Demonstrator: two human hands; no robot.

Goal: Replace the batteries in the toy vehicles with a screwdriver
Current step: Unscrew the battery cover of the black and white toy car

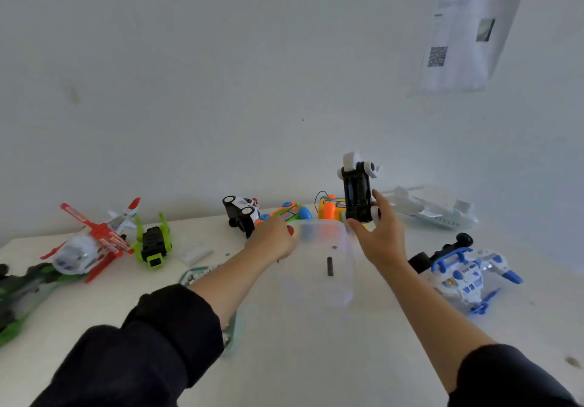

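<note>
My right hand holds a black-and-white toy car by its lower end. The car stands upright above the table's back edge, with its black underside and an open battery bay turned towards me. My left hand is curled round a red-ended tool, apparently the screwdriver, of which only the red tip shows. Between my hands stands a clear plastic box. A dark battery and a small screw lie in it.
A red-and-white helicopter and a green-and-black vehicle lie at the left. A police car, colourful toys and a white plane line the back wall. At the right is a blue-and-white helicopter. A white cover lies nearby.
</note>
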